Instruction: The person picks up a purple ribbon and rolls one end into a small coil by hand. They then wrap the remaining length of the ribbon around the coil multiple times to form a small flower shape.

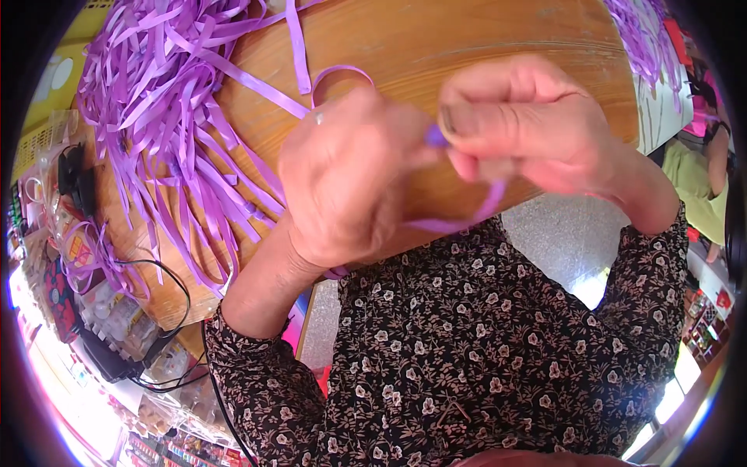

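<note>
Wooden table [467, 39] fills the upper centre of the frame, grain running sideways, its near edge curving down toward the lower left. Speckled grey floor [552, 233] shows right of centre, below the table edge.

Heap of purple ribbon strips [163, 101] covers the upper left of the table, many strands trailing over the near edge. A second, smaller bunch of the same ribbon [646, 31] sits at the upper right rim.

Far left edge: a yellow mesh basket [39, 136], contents too distorted for me to tell. Below it, clear plastic packets [117, 319] and a black cable [167, 280] looping down past the table edge.

Floral dark sleeves [482, 358] take up the lower centre; both forearms rise from there.

I see the left hand [350, 179] at centre, back toward the camera, fingers curled closed, pinching one purple ribbon piece [459, 222] at its fingertips. Right hand [529, 124] just right of it, also closed, thumb pressed against forefinger on the same ribbon. The two hands meet at a small purple knot or fold between them. The ribbon hangs in a loop beneath the right hand, and another loop arcs above the left hand at upper centre.
</note>
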Action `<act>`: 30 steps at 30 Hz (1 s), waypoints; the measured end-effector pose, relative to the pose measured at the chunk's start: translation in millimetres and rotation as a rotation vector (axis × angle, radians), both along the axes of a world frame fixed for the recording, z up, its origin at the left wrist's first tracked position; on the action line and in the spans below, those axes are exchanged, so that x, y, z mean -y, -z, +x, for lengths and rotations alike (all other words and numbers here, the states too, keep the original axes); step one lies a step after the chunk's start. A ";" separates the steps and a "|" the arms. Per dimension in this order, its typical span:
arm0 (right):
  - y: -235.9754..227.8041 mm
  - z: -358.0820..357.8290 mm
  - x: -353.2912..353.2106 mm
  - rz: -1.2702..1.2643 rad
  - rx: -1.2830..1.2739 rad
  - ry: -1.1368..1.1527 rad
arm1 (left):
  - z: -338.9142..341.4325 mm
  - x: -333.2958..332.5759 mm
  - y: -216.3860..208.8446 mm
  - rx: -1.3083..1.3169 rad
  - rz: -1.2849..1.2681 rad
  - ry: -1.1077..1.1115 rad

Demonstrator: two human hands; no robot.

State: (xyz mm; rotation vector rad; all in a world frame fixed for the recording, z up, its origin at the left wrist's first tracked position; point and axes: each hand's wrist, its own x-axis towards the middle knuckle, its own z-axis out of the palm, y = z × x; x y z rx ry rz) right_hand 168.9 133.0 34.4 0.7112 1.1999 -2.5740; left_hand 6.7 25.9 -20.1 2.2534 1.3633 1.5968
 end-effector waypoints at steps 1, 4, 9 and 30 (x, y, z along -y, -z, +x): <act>3.7 -5.9 -2.4 0.312 -0.098 0.023 | 3.6 -1.9 -0.6 0.082 -0.058 -0.070; 0.0 -8.4 -15.9 0.505 -0.215 0.022 | 5.9 6.1 -5.1 0.421 -0.403 -0.050; 5.6 -5.1 -16.3 1.181 -0.341 0.114 | 3.4 4.1 -2.7 0.534 -0.305 -0.057; -10.3 -16.0 -22.0 2.000 -0.739 -0.129 | 5.5 10.9 -9.8 0.740 -0.523 0.153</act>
